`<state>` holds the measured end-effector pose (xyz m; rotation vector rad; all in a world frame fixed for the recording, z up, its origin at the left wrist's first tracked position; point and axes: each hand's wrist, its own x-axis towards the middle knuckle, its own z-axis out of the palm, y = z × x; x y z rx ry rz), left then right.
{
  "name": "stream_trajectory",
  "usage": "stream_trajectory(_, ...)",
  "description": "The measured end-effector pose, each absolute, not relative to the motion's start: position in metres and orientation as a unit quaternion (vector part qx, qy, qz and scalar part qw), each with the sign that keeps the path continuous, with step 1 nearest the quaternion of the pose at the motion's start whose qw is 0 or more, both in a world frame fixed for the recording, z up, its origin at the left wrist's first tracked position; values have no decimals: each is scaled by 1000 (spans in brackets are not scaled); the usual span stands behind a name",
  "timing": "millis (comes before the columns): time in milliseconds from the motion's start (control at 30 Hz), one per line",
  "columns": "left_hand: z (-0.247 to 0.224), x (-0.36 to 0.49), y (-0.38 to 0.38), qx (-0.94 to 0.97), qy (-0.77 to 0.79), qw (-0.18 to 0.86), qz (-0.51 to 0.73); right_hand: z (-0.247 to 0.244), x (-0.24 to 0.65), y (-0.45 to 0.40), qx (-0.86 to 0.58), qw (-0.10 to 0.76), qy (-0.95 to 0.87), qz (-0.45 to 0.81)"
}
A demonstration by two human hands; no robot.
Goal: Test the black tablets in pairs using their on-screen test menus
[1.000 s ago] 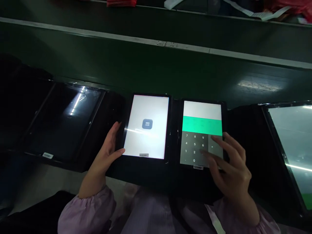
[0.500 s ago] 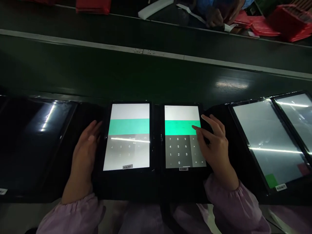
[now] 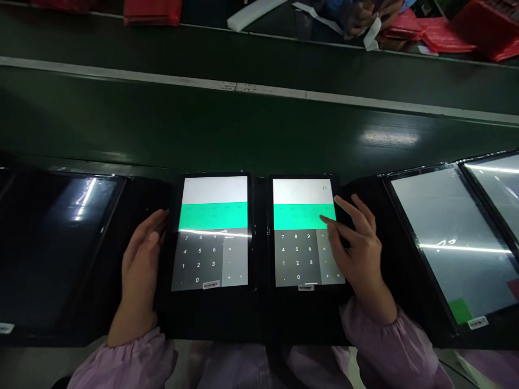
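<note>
Two tablets with lit calculator screens lie side by side in front of me, the left tablet (image 3: pixel 211 189) and the right tablet (image 3: pixel 298 192). My right hand (image 3: pixel 359 246) is over the right tablet's right edge, fingers apart, its index fingertip at the green band. A small caret-like mark shows in that tablet's white display area. Along the left tablet's left edge rests my left hand (image 3: pixel 141 265), fingers stretched and partly in shadow, holding nothing that I can see. Each of these tablets has a small barcode label at its lower edge.
A dark-screened tablet (image 3: pixel 52 243) lies to the left. Two more tablets are at the right, the nearer tablet (image 3: pixel 438 216) showing a pale screen. Across the green bench (image 3: pixel 203 129), another person's hands (image 3: pixel 365 19) handle white strips beside red packets (image 3: pixel 441 35).
The left tablet's screen has gone from a faded calculator to a full one. A mark has appeared on the right tablet's display. My right hand stays nearly in place.
</note>
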<state>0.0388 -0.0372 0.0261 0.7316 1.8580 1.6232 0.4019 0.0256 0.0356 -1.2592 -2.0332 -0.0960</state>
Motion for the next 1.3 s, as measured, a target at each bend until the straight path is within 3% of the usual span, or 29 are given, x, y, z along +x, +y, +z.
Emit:
stream_trajectory(167,27,41,-36,242,683,287,627,46,402,22,-481,376,-789,-71)
stream_trajectory(400,26,39,-35,231,681,295,630,55,374,10,-377,362,-853,11)
stream_trajectory(733,29,43,-33,229,682,282,635,53,356,3,-387,301,-872,4)
stream_trajectory(933,29,43,-35,231,697,272,622,50,390,18,-494,398,-772,-35)
stream_trajectory(1300,33,46,-32,244,711,257,607,41,393,19,-495,360,-791,-8)
